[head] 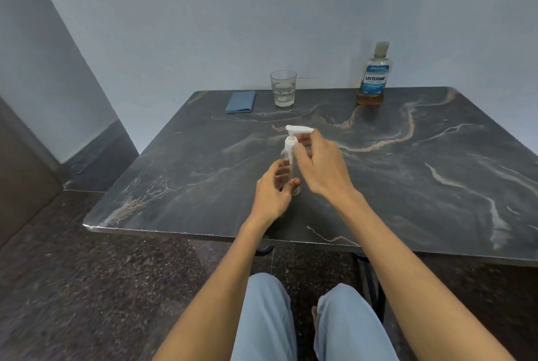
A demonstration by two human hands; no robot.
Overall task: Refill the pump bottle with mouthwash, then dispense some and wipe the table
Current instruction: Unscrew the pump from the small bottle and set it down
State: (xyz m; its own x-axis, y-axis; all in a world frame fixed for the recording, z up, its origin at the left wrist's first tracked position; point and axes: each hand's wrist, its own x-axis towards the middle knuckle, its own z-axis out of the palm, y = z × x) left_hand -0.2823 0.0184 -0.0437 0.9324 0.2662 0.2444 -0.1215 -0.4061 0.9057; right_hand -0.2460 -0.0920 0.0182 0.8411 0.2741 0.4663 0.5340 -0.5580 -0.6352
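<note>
A clear pump bottle [286, 167] with a white pump head [297, 129] stands upright in the middle of the dark marble table [407, 186]. My left hand [273, 190] wraps the bottle's lower body. My right hand [320, 162] has its fingers on the white collar just under the pump head. The mouthwash bottle [374, 75], capped and holding a little amber liquid at its base, stands at the back right. A folded blue cloth [241, 101] lies at the back left. A drinking glass [283, 88] holding a little pale liquid stands next to the cloth.
The table's back edge meets a pale wall. Its front edge [203, 234] is close above my knees in light blue trousers [267, 317]. Dark speckled floor lies to the left, with a wall corner beyond.
</note>
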